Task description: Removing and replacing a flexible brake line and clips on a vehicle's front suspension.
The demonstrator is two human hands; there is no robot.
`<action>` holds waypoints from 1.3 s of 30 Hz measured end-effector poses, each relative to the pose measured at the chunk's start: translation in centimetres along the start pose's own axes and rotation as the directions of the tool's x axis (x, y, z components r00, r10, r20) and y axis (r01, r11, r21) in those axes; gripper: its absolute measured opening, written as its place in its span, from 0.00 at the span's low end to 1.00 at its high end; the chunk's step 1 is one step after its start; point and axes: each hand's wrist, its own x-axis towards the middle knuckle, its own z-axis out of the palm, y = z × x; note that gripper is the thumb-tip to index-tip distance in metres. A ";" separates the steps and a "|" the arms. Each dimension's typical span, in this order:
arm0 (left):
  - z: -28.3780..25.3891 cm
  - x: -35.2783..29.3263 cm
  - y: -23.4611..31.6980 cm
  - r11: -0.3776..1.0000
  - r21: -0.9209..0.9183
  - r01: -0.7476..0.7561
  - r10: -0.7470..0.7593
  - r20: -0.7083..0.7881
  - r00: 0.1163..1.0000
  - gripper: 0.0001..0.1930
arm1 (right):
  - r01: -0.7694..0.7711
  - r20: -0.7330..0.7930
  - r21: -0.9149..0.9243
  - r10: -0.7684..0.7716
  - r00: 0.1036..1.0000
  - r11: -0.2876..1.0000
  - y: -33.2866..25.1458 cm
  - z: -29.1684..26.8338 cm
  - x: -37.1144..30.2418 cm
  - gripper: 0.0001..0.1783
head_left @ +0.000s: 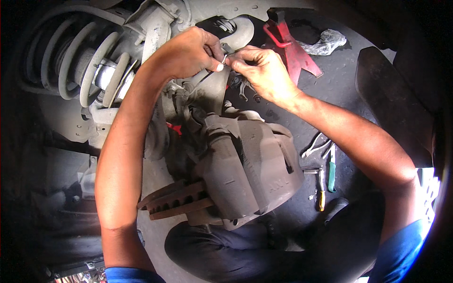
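Fingers of the left hand (193, 54) and right hand (262, 73) nearly meet, each grip pinched together on a small pale piece (224, 59) beside a thin dark cable (204, 79). From where I stand, the brown brake caliper (250, 165) sits nearer the person, the coil spring (85, 70) leftward, and a red stand (289, 42) and teal-handled tool (332, 177) rightward on dark floor (337, 85).
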 end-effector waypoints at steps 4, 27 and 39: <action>-0.2 -0.2 0.0 1.000 0.004 -0.031 0.031 -0.001 1.000 0.10 | 0.017 0.015 -0.012 -0.017 1.000 1.000 -0.2 -0.1 0.5 0.18; 1.4 0.8 -0.3 0.978 -0.127 0.168 -0.123 0.303 0.945 0.07 | -0.356 0.150 -0.755 0.673 0.725 0.551 12.9 -15.6 -27.8 0.11; 1.6 -0.1 1.0 0.990 0.040 0.134 -0.138 0.128 0.982 0.19 | -0.014 0.214 -0.865 0.395 0.893 0.501 13.1 -11.6 -33.4 0.18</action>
